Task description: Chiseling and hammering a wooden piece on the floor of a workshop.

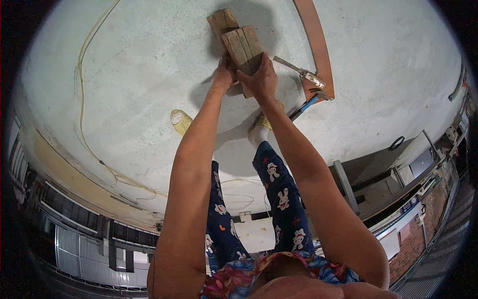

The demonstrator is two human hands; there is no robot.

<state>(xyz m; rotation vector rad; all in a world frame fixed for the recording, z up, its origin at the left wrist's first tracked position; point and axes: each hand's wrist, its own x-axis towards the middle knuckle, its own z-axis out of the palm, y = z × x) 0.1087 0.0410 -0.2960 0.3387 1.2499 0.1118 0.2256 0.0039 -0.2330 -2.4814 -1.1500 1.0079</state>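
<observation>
A short, rough, weathered wood block (243, 47) is between my two hands. My left hand (225, 75) grips its left side near the lower end, and the fingers are partly hidden behind it. My right hand (261, 78) holds the right side, thumb and fingers closed on the lower corner. Another wood block (222, 21) shows underneath and beyond the held one, jutting out at the upper left. A further bit of wood pokes out below, between my hands; whether it belongs to the lower block I cannot tell.
Right of my hands lie a chisel (311, 77) and a blue-and-black-handled hammer (309, 102), by a long brown board (318, 40). A pale cable (81, 89) snakes along the floor at left. My feet in yellow slippers (181, 121) stand close. A bench-like frame (346, 187) is at lower right.
</observation>
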